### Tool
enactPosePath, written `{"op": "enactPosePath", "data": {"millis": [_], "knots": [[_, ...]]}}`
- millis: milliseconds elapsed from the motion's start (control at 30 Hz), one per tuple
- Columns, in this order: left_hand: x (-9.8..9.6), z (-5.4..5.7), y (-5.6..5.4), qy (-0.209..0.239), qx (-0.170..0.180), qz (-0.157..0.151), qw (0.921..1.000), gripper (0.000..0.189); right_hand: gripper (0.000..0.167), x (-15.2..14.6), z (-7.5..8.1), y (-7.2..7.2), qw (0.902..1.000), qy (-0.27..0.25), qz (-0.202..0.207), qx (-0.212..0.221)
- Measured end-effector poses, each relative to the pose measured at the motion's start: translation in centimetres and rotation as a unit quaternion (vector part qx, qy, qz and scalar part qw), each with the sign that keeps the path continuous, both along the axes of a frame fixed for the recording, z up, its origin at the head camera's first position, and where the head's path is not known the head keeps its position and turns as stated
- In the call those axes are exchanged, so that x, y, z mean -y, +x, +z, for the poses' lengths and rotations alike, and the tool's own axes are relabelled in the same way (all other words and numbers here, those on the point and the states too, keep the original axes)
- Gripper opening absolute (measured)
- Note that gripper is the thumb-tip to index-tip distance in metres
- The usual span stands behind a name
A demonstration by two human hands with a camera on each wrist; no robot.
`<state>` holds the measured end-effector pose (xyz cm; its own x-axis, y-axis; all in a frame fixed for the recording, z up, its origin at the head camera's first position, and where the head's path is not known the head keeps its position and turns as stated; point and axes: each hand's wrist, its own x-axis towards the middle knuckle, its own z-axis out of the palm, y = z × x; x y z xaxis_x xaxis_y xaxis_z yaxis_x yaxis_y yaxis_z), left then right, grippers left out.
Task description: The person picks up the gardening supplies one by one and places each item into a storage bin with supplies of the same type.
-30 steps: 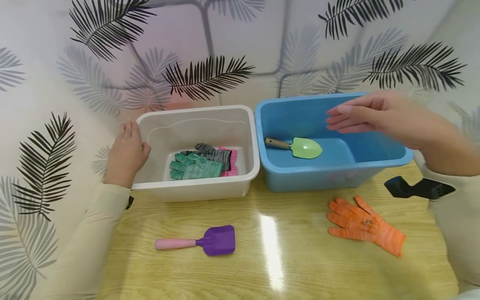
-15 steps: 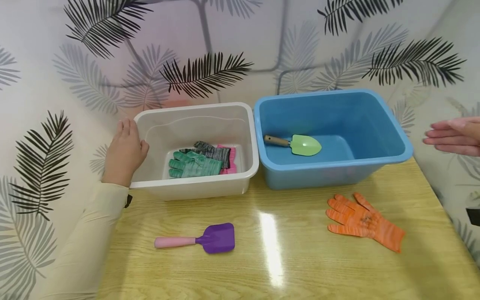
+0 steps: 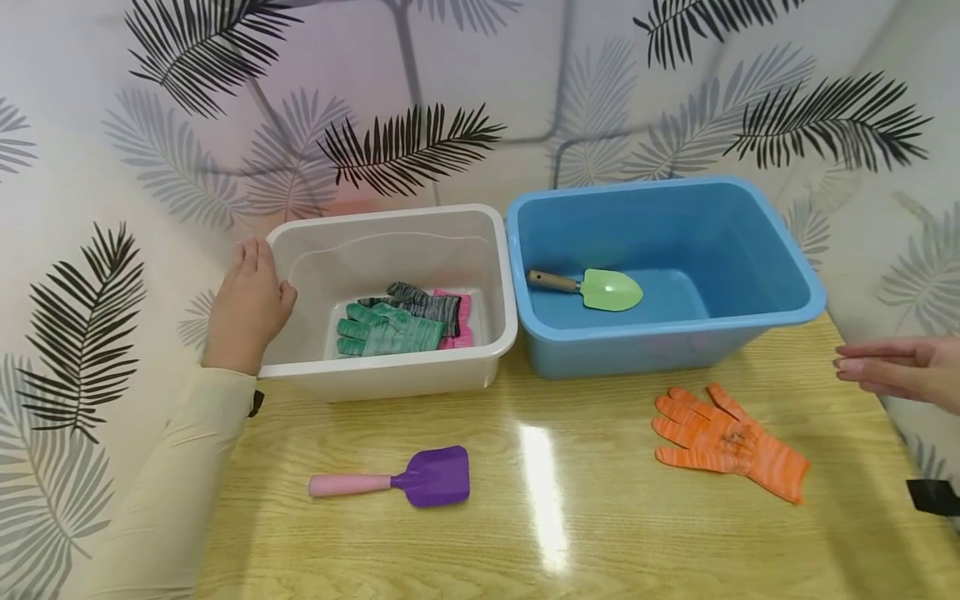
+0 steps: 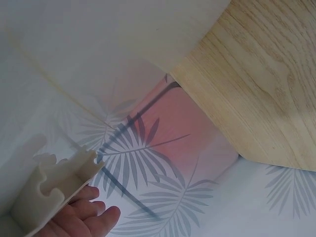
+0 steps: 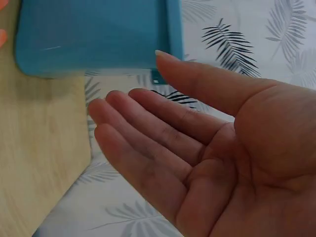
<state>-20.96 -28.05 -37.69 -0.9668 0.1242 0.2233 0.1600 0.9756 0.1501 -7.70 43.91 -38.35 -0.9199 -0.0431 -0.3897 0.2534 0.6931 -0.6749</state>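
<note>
My left hand (image 3: 249,308) holds the left rim of a white bin (image 3: 420,375), thumb on the inner side; fingers (image 4: 86,217) show beside the notched white lip in the left wrist view. Inside lie a green glove (image 3: 392,332), a grey-black glove (image 3: 442,310) and something pink (image 3: 461,337) partly under them. My right hand (image 3: 911,367) holds nothing by the table's right edge, palm and fingers extended in the right wrist view. To its left an orange glove (image 3: 731,442) lies on the table. A green trowel (image 3: 611,290) with a wooden handle lies in the blue bin (image 3: 637,354).
A purple shovel (image 3: 435,477) with a pink handle lies on the wooden table (image 3: 615,533) in front of the white bin. The two bins stand side by side, rims nearly touching. Leaf-patterned cloth (image 3: 480,75) rises behind them.
My right hand has left the space above the blue bin, moving right past the table edge, then down. The left hand stays at the white bin's rim. The view has shifted slightly.
</note>
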Motion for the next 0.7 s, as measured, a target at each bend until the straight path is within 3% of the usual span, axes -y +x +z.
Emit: {"op": "enactPosePath", "data": {"millis": [33,100,233,467,700], "knots": [[0.0,0.0,0.0,0.000,-0.002,0.000,1.0000,0.062,0.071,0.4,-0.5,0.2,0.9992,0.032,0.017,0.016],[0.0,0.1,0.0,0.000,-0.007,0.000,1.0000,0.062,0.074,0.9,-1.3,0.5,0.9958,0.070,0.041,0.043],[0.0,0.2,0.1,0.003,-0.008,0.003,1.0000,0.062,0.067,1.6,-3.0,0.9,0.9935,0.062,0.073,0.062],[-0.1,0.2,0.2,0.008,-0.007,0.002,0.9999,0.063,0.047,2.4,-5.5,1.7,0.9913,0.063,0.106,0.045],[-0.1,0.1,0.1,0.006,-0.009,-0.002,0.9999,0.062,0.042,2.7,-7.1,1.6,0.9874,0.061,0.113,0.093]]}}
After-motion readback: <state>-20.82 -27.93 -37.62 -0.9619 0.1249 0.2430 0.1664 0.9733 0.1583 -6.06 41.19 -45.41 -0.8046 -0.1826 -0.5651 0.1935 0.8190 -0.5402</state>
